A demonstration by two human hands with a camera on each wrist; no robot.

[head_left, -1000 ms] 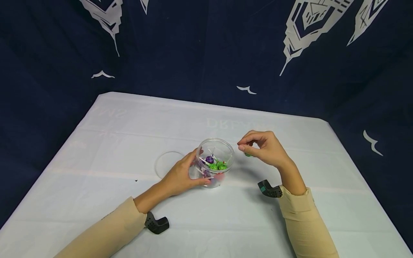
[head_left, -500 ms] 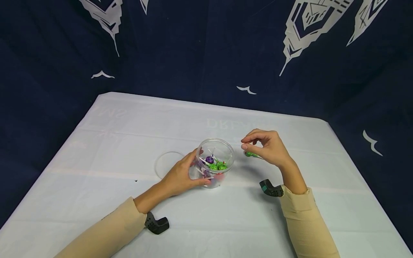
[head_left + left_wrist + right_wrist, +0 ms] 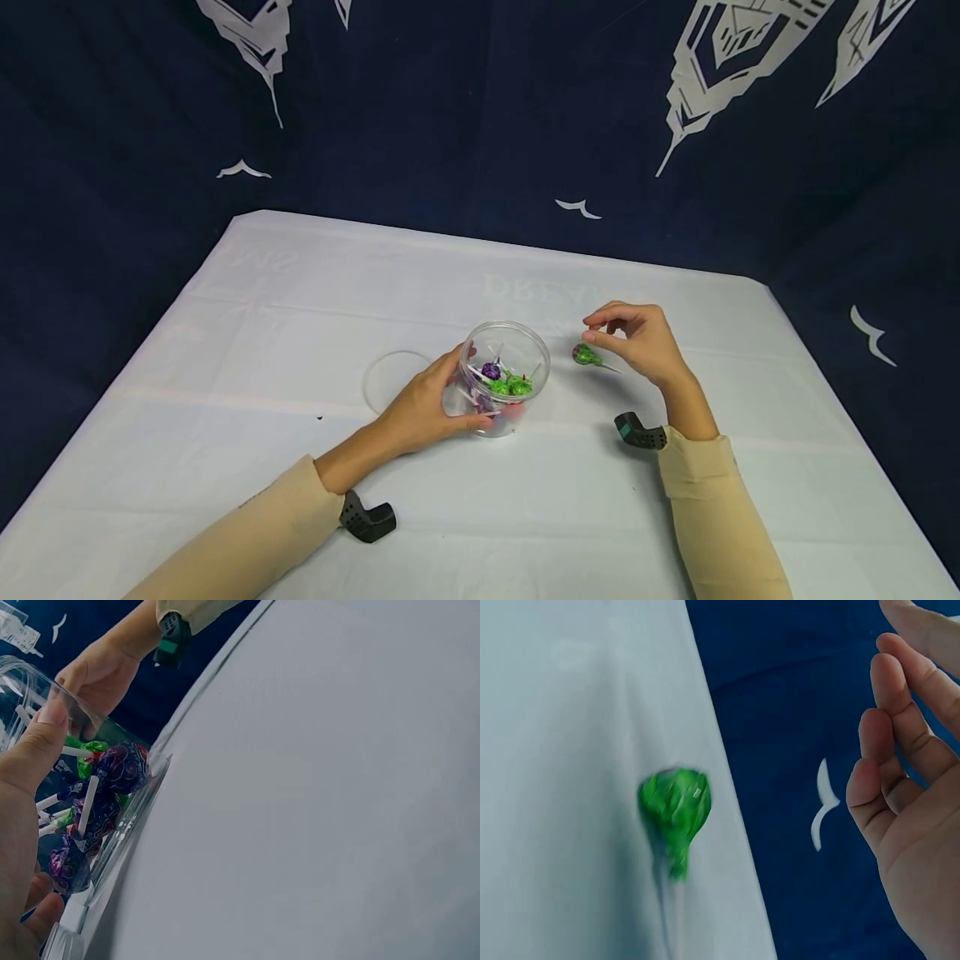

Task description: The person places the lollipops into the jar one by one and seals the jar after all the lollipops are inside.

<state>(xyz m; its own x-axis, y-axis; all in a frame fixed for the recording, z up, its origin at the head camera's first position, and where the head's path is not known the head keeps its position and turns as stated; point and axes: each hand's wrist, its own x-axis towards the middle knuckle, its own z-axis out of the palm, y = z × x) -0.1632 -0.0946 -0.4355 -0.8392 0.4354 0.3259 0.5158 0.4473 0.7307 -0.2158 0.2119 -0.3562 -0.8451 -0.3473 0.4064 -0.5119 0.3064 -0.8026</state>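
Observation:
My left hand (image 3: 423,408) grips a clear plastic jar (image 3: 504,333) around its left side, and the jar stands tilted or upright on the table; I cannot tell exactly. Inside are several lollipops in purple wrappers (image 3: 124,766) and green wrappers (image 3: 512,385), their white sticks pointing different ways. One green lollipop (image 3: 585,355) lies on the cloth to the right of the jar, its stick (image 3: 611,367) towards the right. Above that lollipop hovers my right hand (image 3: 636,340), fingers loosely bent and holding nothing. The right wrist view has the green lollipop (image 3: 675,802) apart from the fingers.
A clear round lid (image 3: 371,375) lies left of the jar, partly behind my left hand. White cloth covers the table (image 3: 487,525). A dark blue patterned curtain (image 3: 450,125) hangs behind its far edge. A tiny dark speck (image 3: 319,417) sits on the cloth.
My right hand has drawn slightly to the right, and the green lollipop beneath it has come into fuller view. The left hand and jar have kept their place, with a slight camera shift.

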